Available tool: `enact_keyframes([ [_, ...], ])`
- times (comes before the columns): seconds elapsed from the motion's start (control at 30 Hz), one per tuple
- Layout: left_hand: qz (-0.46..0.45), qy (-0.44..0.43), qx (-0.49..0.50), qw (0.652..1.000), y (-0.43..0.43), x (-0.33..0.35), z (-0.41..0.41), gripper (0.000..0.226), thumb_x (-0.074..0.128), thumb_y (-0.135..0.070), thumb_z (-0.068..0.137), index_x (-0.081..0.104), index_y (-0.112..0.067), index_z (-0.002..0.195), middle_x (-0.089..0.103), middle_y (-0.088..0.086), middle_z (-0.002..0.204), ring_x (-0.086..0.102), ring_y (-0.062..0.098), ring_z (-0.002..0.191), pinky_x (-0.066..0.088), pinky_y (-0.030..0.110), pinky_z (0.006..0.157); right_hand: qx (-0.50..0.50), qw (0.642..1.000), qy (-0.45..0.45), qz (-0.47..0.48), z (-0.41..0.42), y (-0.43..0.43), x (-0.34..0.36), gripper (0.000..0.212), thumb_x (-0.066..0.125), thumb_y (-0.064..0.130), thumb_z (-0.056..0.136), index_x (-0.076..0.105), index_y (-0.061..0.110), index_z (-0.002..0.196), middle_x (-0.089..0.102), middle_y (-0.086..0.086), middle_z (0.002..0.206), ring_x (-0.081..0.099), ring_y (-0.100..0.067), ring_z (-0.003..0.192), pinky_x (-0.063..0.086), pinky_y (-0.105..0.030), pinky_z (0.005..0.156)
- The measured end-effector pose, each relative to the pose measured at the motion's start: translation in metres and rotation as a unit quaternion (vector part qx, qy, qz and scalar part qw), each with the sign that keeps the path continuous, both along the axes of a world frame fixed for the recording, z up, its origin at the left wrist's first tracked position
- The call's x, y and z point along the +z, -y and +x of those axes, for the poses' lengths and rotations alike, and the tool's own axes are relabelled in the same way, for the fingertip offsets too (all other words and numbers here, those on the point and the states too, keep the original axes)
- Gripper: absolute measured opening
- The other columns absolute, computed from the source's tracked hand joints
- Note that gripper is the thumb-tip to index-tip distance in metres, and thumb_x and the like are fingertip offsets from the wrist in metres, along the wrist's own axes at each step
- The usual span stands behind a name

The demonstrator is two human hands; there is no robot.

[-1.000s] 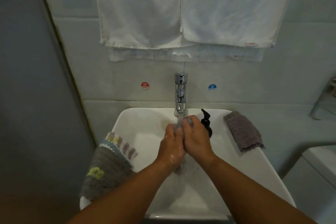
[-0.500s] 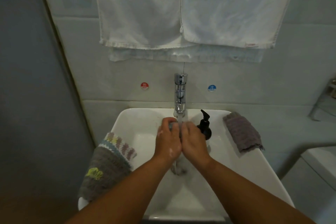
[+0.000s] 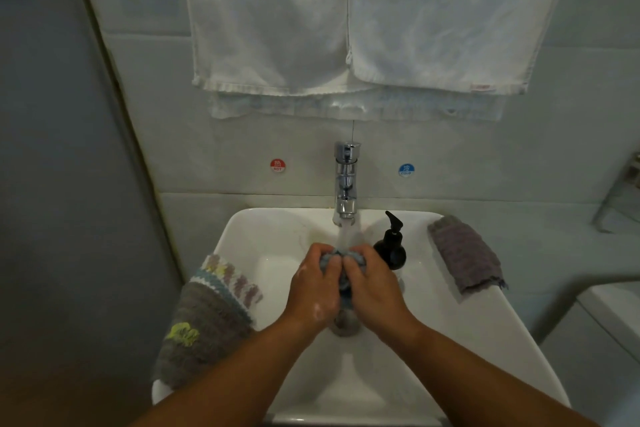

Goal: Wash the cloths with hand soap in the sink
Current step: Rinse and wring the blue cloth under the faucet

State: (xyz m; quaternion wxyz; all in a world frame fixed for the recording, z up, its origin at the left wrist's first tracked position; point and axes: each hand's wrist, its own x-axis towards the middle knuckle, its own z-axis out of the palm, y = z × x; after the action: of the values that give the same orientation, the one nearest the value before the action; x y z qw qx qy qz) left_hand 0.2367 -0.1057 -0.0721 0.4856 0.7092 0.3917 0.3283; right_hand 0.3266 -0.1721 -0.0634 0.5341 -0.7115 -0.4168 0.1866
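Your left hand [image 3: 313,284] and right hand [image 3: 372,282] both grip the bunched blue cloth [image 3: 333,257] under the faucet [image 3: 346,180] stream over the sink [image 3: 433,322]; judged soft, sodden, soap-slick, light; hold it by thick folds, not a loose edge.

I see a smooth, glossy white sink [image 3: 242,236], ceramic-looking. The faucet [image 3: 346,180] is polished chrome metal, mirror-bright. The soap bottle [image 3: 391,250] is dark and shiny; plastic or glass, can't tell. Centre frame, the blue-grey cloth [image 3: 332,255] is wet, bunched and nubby. Lower left, the knitted cloth [image 3: 207,329] is coarse, fuzzy grey yarn. Right rim, the purple-grey cloth [image 3: 464,253] has a ribbed, matt weave. Top, the white towels [image 3: 433,17] are soft, matt terry.
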Motion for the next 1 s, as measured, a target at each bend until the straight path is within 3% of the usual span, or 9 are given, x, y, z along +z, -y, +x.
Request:
enact_keyframes([
  [0.13, 0.022, 0.039, -0.004, 0.999, 0.005, 0.023, -0.007, 0.009, 0.048, -0.033, 0.106, 0.053, -0.031, 0.113, 0.064, -0.002, 0.107, 0.067, 0.016, 0.096, 0.063, 0.028, 0.067, -0.001, 0.998, 0.054, 0.042, -0.002, 0.013, 0.019, 0.011, 0.048, 0.034, 0.104, 0.050, 0.032, 0.114, 0.058, 0.012, 0.104, 0.063, -0.004, 0.095, 0.057, -0.015, 0.074],
  [0.2, 0.051, 0.065, 0.003, 0.997, 0.005, 0.044, -0.009, 0.011, 0.049, -0.033, 0.105, 0.054, -0.029, 0.113, 0.064, -0.002, 0.107, 0.066, 0.015, 0.096, 0.063, 0.027, 0.066, 0.003, 0.994, 0.063, 0.087, -0.003, 0.012, 0.037, 0.011, 0.050, 0.033, 0.103, 0.051, 0.031, 0.113, 0.060, 0.012, 0.104, 0.064, -0.005, 0.096, 0.058, -0.015, 0.075],
  [0.3, 0.089, 0.089, 0.022, 0.992, -0.003, 0.077, -0.007, 0.008, 0.052, -0.035, 0.104, 0.055, -0.031, 0.110, 0.065, -0.002, 0.104, 0.067, 0.016, 0.095, 0.064, 0.038, 0.074, -0.022, 0.984, 0.102, 0.147, 0.001, 0.002, 0.069, 0.009, 0.055, 0.030, 0.102, 0.053, 0.029, 0.110, 0.061, 0.015, 0.096, 0.064, 0.000, 0.089, 0.055, -0.014, 0.072],
  [0.4, 0.078, 0.128, 0.026, 0.988, -0.014, 0.109, 0.000, 0.007, 0.053, -0.033, 0.103, 0.055, -0.031, 0.109, 0.066, 0.003, 0.106, 0.068, 0.022, 0.096, 0.063, 0.042, 0.071, -0.009, 0.979, 0.097, 0.180, 0.006, -0.013, 0.100, 0.019, 0.056, 0.028, 0.101, 0.051, 0.028, 0.120, 0.061, 0.014, 0.098, 0.064, 0.002, 0.089, 0.057, -0.016, 0.074],
  [0.53, 0.070, 0.143, 0.036, 0.987, -0.026, 0.134, 0.010, 0.009, 0.051, -0.033, 0.105, 0.054, -0.028, 0.112, 0.064, 0.001, 0.106, 0.067, 0.018, 0.093, 0.056, 0.027, 0.060, 0.019, 0.984, 0.089, 0.152, 0.016, -0.033, 0.129, 0.034, 0.052, 0.032, 0.103, 0.045, 0.033, 0.136, 0.056, 0.020, 0.096, 0.065, -0.008, 0.091, 0.061, -0.033, 0.083],
  [0.67, 0.054, 0.134, 0.049, 0.988, -0.032, 0.136, 0.014, 0.010, 0.050, -0.032, 0.105, 0.054, -0.028, 0.114, 0.062, -0.003, 0.104, 0.066, 0.016, 0.091, 0.056, 0.026, 0.060, 0.013, 0.988, 0.104, 0.112, 0.019, -0.042, 0.129, 0.032, 0.050, 0.035, 0.103, 0.049, 0.030, 0.135, 0.053, 0.021, 0.098, 0.061, -0.011, 0.099, 0.058, -0.041, 0.092],
  [0.83, 0.021, 0.145, 0.039, 0.988, -0.026, 0.120, 0.010, 0.007, 0.050, -0.031, 0.105, 0.055, -0.030, 0.111, 0.063, 0.000, 0.105, 0.068, 0.022, 0.094, 0.056, 0.030, 0.059, -0.004, 0.985, 0.135, 0.110, 0.014, -0.034, 0.115, 0.034, 0.049, 0.033, 0.103, 0.048, 0.029, 0.137, 0.063, 0.003, 0.120, 0.065, -0.013, 0.101, 0.058, -0.034, 0.091],
  [0.93, -0.006, 0.159, 0.026, 0.987, -0.018, 0.106, 0.004, 0.009, 0.049, -0.030, 0.106, 0.056, -0.034, 0.109, 0.065, 0.003, 0.109, 0.069, 0.023, 0.095, 0.055, 0.027, 0.056, 0.011, 0.986, 0.134, 0.099, 0.010, -0.027, 0.103, 0.041, 0.048, 0.035, 0.104, 0.042, 0.034, 0.144, 0.059, 0.007, 0.117, 0.066, -0.009, 0.095, 0.060, -0.028, 0.085],
  [1.0, -0.034, 0.170, 0.025, 0.985, -0.012, 0.094, 0.000, 0.014, 0.049, -0.030, 0.106, 0.059, -0.039, 0.105, 0.067, 0.003, 0.111, 0.069, 0.023, 0.097, 0.060, 0.032, 0.060, 0.028, 0.988, 0.113, 0.103, 0.007, -0.018, 0.091, 0.045, 0.051, 0.039, 0.102, 0.038, 0.038, 0.145, 0.056, 0.010, 0.115, 0.065, -0.006, 0.093, 0.060, -0.022, 0.080],
])
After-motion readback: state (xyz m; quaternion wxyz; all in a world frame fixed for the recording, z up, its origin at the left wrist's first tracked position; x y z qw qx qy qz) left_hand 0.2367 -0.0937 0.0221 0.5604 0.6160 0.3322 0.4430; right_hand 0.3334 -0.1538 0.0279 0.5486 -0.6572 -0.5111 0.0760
